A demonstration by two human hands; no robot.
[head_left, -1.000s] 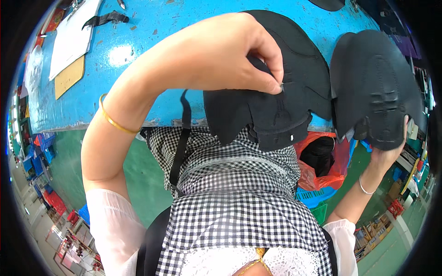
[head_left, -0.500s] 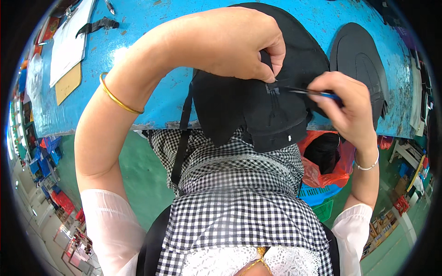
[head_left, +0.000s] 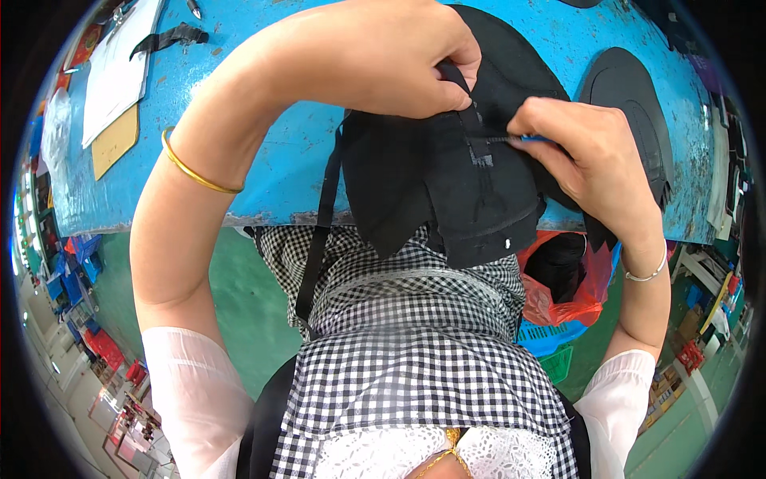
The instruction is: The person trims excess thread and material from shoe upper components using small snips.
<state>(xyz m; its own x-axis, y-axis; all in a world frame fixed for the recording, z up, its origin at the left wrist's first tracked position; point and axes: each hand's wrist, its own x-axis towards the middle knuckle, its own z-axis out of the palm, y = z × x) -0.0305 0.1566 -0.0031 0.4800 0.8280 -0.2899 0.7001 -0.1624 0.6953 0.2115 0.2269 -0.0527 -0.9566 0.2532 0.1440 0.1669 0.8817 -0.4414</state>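
A black fabric piece [head_left: 387, 176] with stitched panels lies on the blue table, its near part hanging over the front edge onto my lap. My left hand [head_left: 407, 60] arches over its far part and pinches a narrow black strip [head_left: 453, 75]. Closed around a slim blue-handled tool [head_left: 533, 139], my right hand [head_left: 586, 152] is at the right of the strip. The tool's thin tip points left and meets the strip or lies just above it; I cannot tell which. A shiny greyish patch [head_left: 482, 161] shows on the fabric just nearer.
Another black stitched piece [head_left: 626, 88] lies at the right on the blue table [head_left: 279, 160]. Papers on a clipboard [head_left: 116, 80], a black scrap [head_left: 169, 38] and a pen [head_left: 194, 9] are at the far left. Below the table edge sits a red plastic bag [head_left: 550, 302] in a blue basket [head_left: 546, 339].
My left hand has moved away from me, with the strip still pinched. My right hand and the tool have shifted slightly up too. More of the strip and the greyish patch now shows.
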